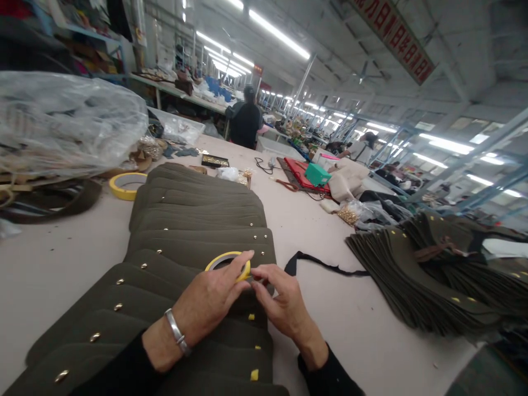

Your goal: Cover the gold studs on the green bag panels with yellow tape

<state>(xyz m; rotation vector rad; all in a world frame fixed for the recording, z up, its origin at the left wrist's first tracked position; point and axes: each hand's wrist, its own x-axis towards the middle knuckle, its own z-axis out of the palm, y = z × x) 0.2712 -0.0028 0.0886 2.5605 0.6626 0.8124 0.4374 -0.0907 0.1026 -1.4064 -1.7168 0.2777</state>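
My left hand [210, 294], with a silver bracelet at the wrist, holds a roll of yellow tape [245, 270] between thumb and fingers. Close against the roll's right side, my right hand [282, 297] pinches at its edge; what lies between those fingertips is too small to make out. Both hands are above a long row of overlapping dark olive fabric pieces [160, 286]. Gold studs [120, 281] run down the left side of the row. Small yellow tape bits [254, 375] stick to the pieces near the right edge.
Another yellow tape roll [127, 186] lies behind the row at left, beside a large plastic bag [70, 121]. At right are a stack of olive pieces [412, 269] and a black strip [325, 267]. A green box [317, 174] sits farther back. A person [245, 121] stands beyond the table.
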